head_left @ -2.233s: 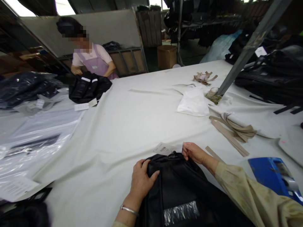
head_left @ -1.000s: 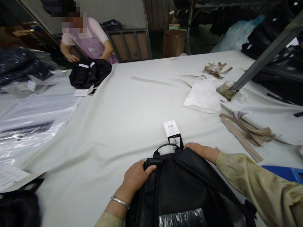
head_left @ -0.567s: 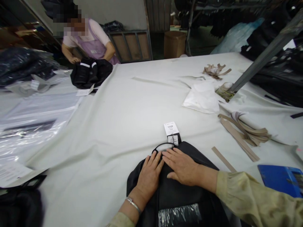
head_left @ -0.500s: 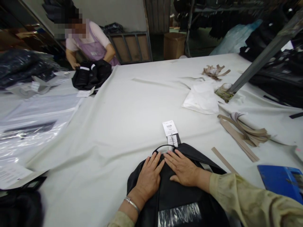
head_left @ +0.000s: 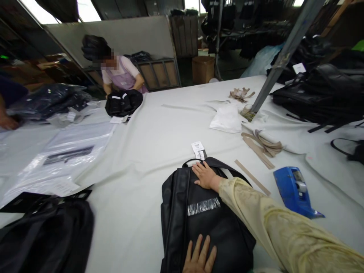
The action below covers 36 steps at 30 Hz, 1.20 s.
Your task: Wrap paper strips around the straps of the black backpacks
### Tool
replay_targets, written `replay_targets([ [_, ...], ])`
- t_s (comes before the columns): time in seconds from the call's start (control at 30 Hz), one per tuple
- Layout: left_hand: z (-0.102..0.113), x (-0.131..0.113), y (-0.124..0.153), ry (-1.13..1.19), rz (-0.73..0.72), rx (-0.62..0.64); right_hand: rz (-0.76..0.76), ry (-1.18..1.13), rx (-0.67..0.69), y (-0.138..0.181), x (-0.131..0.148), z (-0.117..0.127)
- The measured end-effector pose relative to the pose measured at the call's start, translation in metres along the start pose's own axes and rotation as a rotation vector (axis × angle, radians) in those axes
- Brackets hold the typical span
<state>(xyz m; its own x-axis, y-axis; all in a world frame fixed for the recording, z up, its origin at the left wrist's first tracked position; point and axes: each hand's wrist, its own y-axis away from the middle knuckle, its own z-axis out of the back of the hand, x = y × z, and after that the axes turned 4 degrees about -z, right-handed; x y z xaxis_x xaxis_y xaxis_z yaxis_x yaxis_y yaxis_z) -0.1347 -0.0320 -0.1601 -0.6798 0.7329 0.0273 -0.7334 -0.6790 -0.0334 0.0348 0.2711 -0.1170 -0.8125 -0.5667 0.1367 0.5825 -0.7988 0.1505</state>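
A black backpack lies flat on the white-covered table, its top pointing away from me. Near its top edge, below the carrying loop, my right hand rests with fingers spread. Lower down, my left hand presses on the bag, fingers apart, its wrist cut off by the bottom of the view. Between them a strip of shiny clear tape or film crosses the bag. White paper tags stick out beyond the loop. Neither hand grips anything.
A blue tape dispenser and beige strips lie to the right. Another black bag is at front left, beside clear plastic bags. Across the table a co-worker handles a black bag. A metal post rises at the right.
My left hand has moved from the bag's top down to its lower part. My right hand stays near the top. The view has tilted up, showing more of the backpack and the whole tape dispenser.
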Motion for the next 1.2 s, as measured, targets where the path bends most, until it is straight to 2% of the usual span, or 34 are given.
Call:
replay_targets([
  [0.1, 0.015, -0.006, -0.002, 0.19, 0.037, 0.256, -0.017, 0.013, 0.002, 0.033, 0.022, 0.022],
  [0.17, 0.037, -0.001, -0.016, 0.289, 0.091, 0.361, 0.087, -0.044, 0.008, 0.081, 0.04, 0.027],
  [0.23, 0.055, 0.002, -0.028, 0.358, 0.108, 0.391, 0.214, -0.125, 0.098, 0.143, 0.055, 0.023],
  [0.3, 0.067, 0.005, -0.032, 0.401, 0.095, 0.403, 0.273, -0.164, 0.222, 0.206, 0.064, 0.01],
  [0.37, 0.072, 0.01, -0.026, 0.423, 0.059, 0.402, 0.247, -0.147, 0.267, 0.255, 0.065, -0.005],
  [0.43, 0.074, 0.019, -0.012, 0.417, 0.023, 0.391, 0.18, -0.124, 0.247, 0.284, 0.06, -0.018],
  [0.5, 0.075, 0.031, 0.007, 0.374, 0.017, 0.375, 0.129, -0.121, 0.221, 0.293, 0.054, -0.024],
  [0.63, 0.08, 0.05, 0.033, 0.269, 0.058, 0.365, 0.117, -0.14, 0.229, 0.286, 0.045, -0.025],
  [0.73, 0.087, 0.051, 0.032, 0.258, 0.075, 0.391, 0.126, -0.145, 0.257, 0.281, 0.04, -0.018],
  [0.87, 0.097, 0.034, 0.016, 0.267, 0.096, 0.392, 0.146, -0.116, 0.291, 0.281, 0.038, -0.005],
  [0.93, 0.098, 0.023, 0.008, 0.228, 0.142, 0.387, 0.146, -0.077, 0.274, 0.282, 0.048, 0.0],
  [1.03, 0.093, 0.011, 0.0, 0.153, 0.184, 0.389, 0.135, -0.027, 0.196, 0.279, 0.081, 0.002],
  [1.2, 0.086, 0.008, -0.005, 0.15, 0.096, 0.371, 0.075, 0.063, 0.11, 0.259, 0.139, -0.007],
])
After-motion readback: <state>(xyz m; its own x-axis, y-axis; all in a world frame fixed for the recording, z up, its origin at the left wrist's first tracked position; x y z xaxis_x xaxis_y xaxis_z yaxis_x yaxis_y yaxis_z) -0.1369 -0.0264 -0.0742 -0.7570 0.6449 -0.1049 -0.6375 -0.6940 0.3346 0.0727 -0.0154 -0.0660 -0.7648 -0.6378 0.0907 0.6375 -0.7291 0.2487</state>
